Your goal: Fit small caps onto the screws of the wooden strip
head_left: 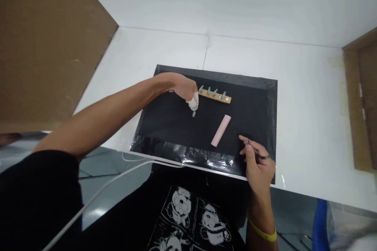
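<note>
My left hand (188,92), with white covers on its fingertips, reaches across the black mat (173,125). Its fingers point down and are closed on a small grey-green peg (193,113), whose lower end shows beneath them. Right behind the hand lies a narrow wooden strip (216,96) with several similar pegs (209,90) standing tilted in it. A white spot marks its right end; the hand covers part of its left end. My right hand (259,164) rests over the mat's near right corner, fingers apart and loosely curled, with rings on them and no held thing visible.
A pink flat bar (220,130) lies slanted on the mat between my hands. The mat is on a white table (306,125). Brown boards stand at left (53,47) and right (363,125). A white cable (118,176) hangs along the near edge.
</note>
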A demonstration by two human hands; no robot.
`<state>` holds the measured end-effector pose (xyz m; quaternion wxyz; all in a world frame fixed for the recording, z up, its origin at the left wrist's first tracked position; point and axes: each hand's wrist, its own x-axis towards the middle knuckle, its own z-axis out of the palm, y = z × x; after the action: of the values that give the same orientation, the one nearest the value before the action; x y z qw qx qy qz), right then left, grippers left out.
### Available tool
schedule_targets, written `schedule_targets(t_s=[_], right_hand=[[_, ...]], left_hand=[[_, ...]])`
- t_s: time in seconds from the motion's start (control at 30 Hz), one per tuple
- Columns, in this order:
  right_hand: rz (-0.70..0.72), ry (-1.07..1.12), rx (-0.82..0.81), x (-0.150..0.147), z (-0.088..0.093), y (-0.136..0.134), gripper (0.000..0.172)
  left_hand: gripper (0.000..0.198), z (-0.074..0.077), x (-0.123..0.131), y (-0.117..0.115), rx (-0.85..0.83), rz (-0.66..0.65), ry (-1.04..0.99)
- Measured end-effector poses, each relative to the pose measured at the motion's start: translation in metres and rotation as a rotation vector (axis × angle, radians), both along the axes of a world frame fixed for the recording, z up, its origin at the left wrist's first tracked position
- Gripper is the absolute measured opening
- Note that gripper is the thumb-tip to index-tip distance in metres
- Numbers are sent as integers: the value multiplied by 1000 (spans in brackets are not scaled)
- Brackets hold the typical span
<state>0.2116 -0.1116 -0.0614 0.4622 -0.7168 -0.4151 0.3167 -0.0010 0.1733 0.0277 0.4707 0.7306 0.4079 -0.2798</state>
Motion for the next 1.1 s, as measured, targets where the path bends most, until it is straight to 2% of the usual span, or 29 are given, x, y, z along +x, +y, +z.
schedule_targets(t_s=[0.13,0.37,0.73,0.87,1.0,1.03,1.1], right_hand=[[-2,7,17,0,-1,1,24],[1,10,23,0,-4,0,23],[0,9,9,1,-3,-1,24],[-2,0,9,0,-2,-1,24],[-11,3,-9,-1,-3,-2,27],[-13,5,-11,-1,-4,-2,27],[-13,5,-18,1,-5,-2,29]], left_hand=[[26,1,1,0,-56,85,23],[18,-1,-2,1,-67,156,8],[19,-7,-8,3,-73,195,-52],[21,-7,-23,5,-20,263,-115],[37,-6,-60,-10,108,411,-395],[48,-7,-70,-20,102,460,-523],[76,-13,-85,-45,-30,552,-880]])
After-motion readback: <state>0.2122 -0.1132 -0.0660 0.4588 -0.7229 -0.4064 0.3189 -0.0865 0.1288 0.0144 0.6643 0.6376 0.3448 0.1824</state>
